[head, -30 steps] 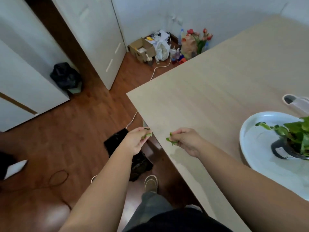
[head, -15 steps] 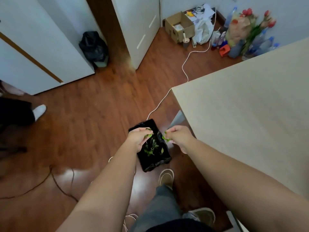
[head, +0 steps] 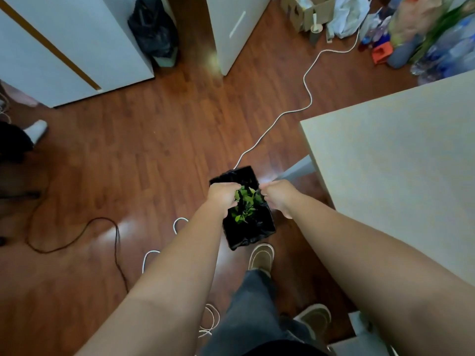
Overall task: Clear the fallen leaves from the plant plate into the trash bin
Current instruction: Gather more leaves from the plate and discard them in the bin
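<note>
Both hands, left hand (head: 223, 197) and right hand (head: 278, 194), over leaf-filled trash bin (head: 253, 232), grips unclear.

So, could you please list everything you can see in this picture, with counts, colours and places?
trash bin: one, black liner, floor below the hands
leaves: several, green, inside the bin
table: one, beige, right
white cable: one, across the floor
dark cable: one, floor left
black bag: one, by the cabinets
cabinets: white, top left
cardboard box: one, brown, top
bottles: several, top right
shoes: two, tan
left hand: over the bin
right hand: over the bin
</note>
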